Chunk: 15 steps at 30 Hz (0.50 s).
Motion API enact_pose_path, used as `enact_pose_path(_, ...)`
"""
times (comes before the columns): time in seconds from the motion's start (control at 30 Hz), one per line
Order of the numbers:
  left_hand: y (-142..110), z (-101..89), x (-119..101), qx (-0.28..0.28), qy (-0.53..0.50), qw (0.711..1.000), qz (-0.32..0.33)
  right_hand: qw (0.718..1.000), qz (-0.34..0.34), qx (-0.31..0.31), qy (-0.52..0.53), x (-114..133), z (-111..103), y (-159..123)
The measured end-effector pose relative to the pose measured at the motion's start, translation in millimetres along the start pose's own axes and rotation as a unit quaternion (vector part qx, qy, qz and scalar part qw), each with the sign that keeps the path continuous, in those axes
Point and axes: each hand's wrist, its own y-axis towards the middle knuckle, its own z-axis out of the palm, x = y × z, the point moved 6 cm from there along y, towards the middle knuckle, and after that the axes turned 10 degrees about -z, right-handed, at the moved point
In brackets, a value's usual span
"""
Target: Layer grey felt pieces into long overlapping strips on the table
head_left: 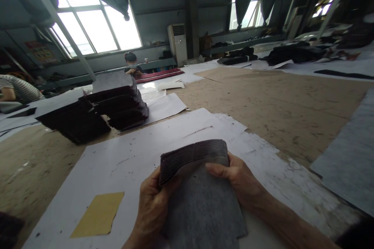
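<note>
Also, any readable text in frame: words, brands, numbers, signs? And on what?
None readable.
Wall poster: too blurred.
White cabinet: any label too small.
Held stack, yellow piece: no text visible.

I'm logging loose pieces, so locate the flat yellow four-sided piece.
In the head view, the flat yellow four-sided piece lies lower left on the large white paper sheet, left of and apart from the person's left hand.
</note>
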Motion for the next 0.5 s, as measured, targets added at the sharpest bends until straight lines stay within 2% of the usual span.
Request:
enact_pose_path(0.13,2,5.5,10,0.019,-0.069,0.994,-0.088,0.996,-0.039,-0.029,-0.078,6,1,2)
enact_pose_path(0.27,1,6.6,15,0.040,-0.124,0.980,-0.152,0.989,-0.078,-0.009,-0.129,10,3,3)
enact_pose_path(0.4,-3,5.2,15,0.048,-0.133,0.974,-0.177,0.983,-0.104,-0.019,-0.153,14,-1,3)
enact_pose_path(0.5,-4,3.4,11,0.030,-0.135,0.977,-0.160,0.988,-0.096,-0.013,-0.120,15,-3,5)
